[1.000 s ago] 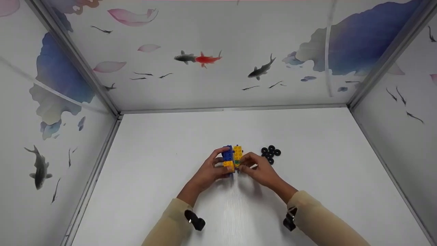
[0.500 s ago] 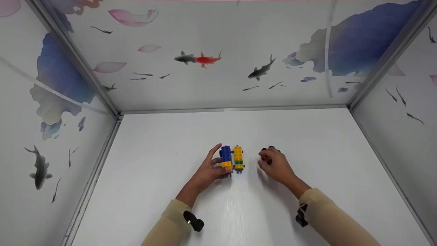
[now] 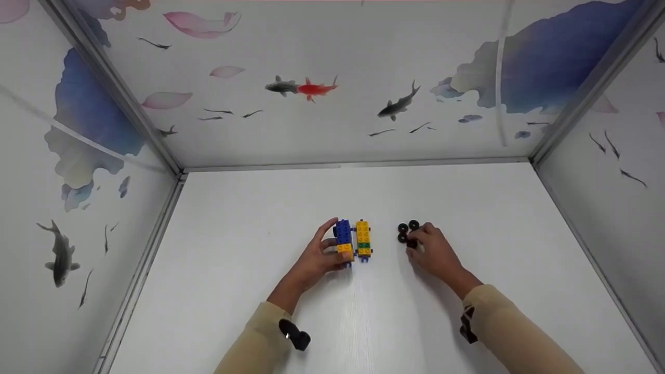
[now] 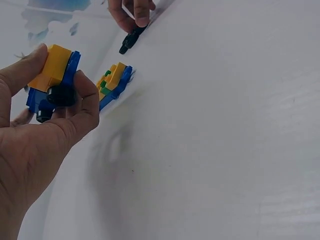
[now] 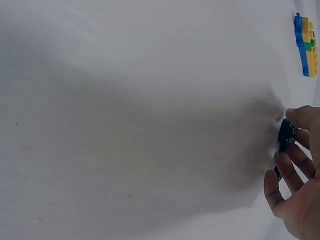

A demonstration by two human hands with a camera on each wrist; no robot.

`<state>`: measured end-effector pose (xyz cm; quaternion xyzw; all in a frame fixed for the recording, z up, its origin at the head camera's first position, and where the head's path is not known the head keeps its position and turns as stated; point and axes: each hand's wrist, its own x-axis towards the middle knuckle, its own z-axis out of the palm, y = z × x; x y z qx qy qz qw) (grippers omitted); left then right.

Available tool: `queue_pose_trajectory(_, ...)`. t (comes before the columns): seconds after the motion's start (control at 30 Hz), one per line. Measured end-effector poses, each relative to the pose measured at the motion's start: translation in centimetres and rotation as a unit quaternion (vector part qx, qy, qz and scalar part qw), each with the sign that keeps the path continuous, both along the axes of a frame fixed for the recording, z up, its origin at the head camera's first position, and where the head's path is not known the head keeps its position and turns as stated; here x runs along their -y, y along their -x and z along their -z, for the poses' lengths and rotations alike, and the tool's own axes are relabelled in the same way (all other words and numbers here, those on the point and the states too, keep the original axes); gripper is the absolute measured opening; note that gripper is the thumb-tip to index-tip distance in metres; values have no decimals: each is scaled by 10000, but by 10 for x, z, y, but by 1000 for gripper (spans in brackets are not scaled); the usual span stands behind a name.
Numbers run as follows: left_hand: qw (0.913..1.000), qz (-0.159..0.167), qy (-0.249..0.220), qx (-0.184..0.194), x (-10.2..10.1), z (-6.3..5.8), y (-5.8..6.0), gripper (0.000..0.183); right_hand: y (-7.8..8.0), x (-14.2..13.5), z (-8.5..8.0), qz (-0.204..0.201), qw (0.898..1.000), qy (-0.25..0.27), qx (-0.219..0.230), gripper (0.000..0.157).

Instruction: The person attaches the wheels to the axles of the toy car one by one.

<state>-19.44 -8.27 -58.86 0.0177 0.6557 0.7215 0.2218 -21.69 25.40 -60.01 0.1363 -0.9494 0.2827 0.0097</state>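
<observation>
My left hand grips a toy vehicle of blue and yellow bricks, thumb on its near yellow end. In the left wrist view, black wheels show on the underside of this held vehicle. Just right of it lies a second toy vehicle, a blue base topped with yellow and green bricks, axle stubs poking from its sides. My right hand is at a small group of black toy wheels. Its thumb and a finger pinch one black wheel; curled fingers partly hide others.
The white tabletop runs back to a wall printed with fish and petals. Side panels with metal edge strips stand left and right.
My right hand has left the yellow-and-green vehicle and moved right to the wheels, where it now pinches one. My left hand has shifted slightly left with its vehicle, opening a gap between the two.
</observation>
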Motion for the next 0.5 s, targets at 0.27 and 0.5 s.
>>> queue_pose_trajectory(0.27, 10000, 0, -43, 25, 1, 0, 0, 107, 0, -2, -2, -11, 9998, -215, 16, 23)
queue_pose_trajectory(0.5, 10000, -40, 3, 80, 0, 0, -1, 108, -1, 0, -3, 20, 9999, -119, 89, 17)
